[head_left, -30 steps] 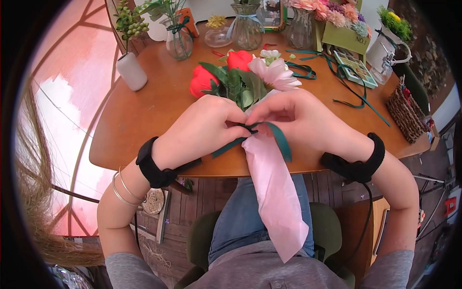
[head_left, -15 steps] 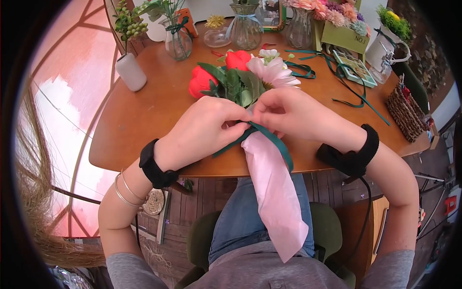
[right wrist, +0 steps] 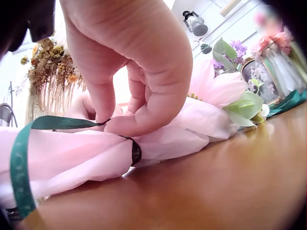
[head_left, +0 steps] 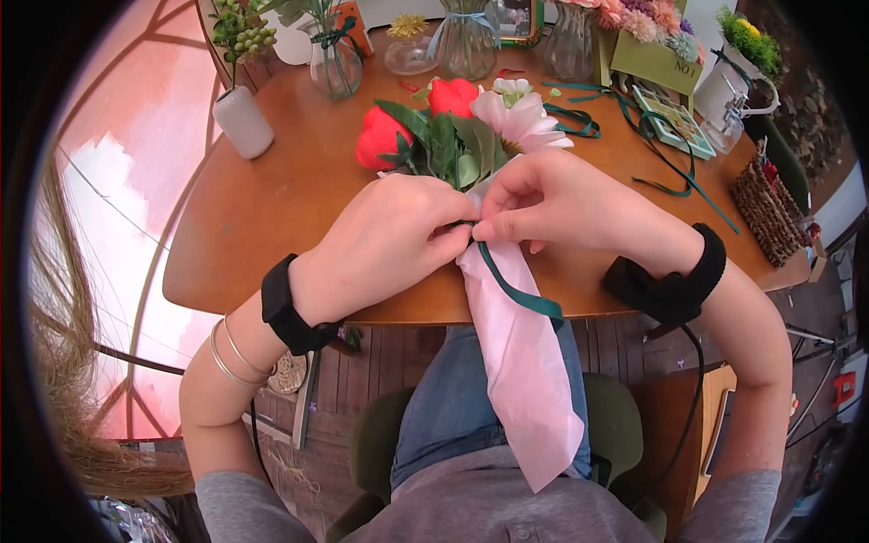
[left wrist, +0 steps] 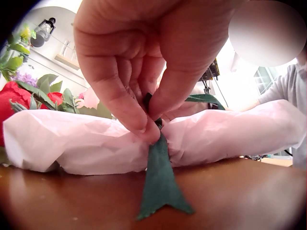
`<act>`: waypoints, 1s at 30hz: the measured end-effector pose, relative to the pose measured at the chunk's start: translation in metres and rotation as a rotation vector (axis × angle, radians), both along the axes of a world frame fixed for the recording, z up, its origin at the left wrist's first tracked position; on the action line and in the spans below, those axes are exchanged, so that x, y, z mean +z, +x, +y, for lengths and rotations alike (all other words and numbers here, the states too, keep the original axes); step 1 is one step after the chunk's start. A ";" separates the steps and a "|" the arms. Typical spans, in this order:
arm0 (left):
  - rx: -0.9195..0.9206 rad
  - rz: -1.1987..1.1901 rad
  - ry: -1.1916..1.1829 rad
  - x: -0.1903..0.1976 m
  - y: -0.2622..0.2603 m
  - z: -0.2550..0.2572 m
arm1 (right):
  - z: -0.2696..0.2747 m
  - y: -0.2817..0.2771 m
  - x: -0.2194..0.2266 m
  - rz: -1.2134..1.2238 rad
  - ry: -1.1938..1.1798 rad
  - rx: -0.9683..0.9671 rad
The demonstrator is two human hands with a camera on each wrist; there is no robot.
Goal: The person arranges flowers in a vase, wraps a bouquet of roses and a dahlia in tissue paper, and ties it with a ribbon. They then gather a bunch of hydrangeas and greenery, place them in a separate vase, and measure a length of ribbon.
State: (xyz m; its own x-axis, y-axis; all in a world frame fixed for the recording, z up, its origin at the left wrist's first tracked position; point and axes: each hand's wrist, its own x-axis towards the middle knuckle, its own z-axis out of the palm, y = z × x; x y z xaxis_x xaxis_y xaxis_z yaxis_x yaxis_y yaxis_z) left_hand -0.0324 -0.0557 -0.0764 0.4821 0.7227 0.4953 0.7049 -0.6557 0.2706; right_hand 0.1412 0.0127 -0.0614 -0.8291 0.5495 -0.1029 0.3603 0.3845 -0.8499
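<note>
Pinches the green ribbon point(head_left: 520, 294) with the left hand point(head_left: 385, 231), clamped between thumb and fingertips at the narrow waist of the pink paper wrap point(head_left: 529, 380). Pinches the same ribbon with the right hand point(head_left: 566, 204) too, clamped between thumb and finger just beside the left. Drapes a free length of ribbon from the right pinch over the wrap, toward the near right. Hangs a notched ribbon end below the left hand, as seen in the left wrist view. Circles the waist of the wrap with a dark band point(right wrist: 136, 153), visible in the right wrist view.

Extends the wrap past the near edge of the wooden table point(head_left: 262, 213), above the lap. Spreads red flowers point(head_left: 380, 140), green leaves point(head_left: 444, 149) and a pale pink flower point(head_left: 525, 125) at its far end, beyond the hands, with red to the left and pale pink to the right.

Holds a white vase point(head_left: 244, 122) at the far left of the table and glass vases point(head_left: 335, 68) along the far side. Carries loose ribbon point(head_left: 656, 136) at the far right, near a pale green case point(head_left: 679, 127), with a woven basket point(head_left: 768, 208) farther right.
</note>
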 end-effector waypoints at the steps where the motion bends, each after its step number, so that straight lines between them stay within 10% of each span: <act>1: -0.017 0.036 0.005 0.000 -0.002 0.001 | 0.000 0.000 -0.002 0.038 0.043 0.010; 20: -0.004 -0.159 -0.700 0.015 -0.011 0.011 | -0.005 -0.004 -0.017 0.174 0.498 0.027; 30: -0.044 -0.164 -0.680 0.015 -0.010 0.008 | -0.012 -0.005 -0.016 0.104 0.535 -0.002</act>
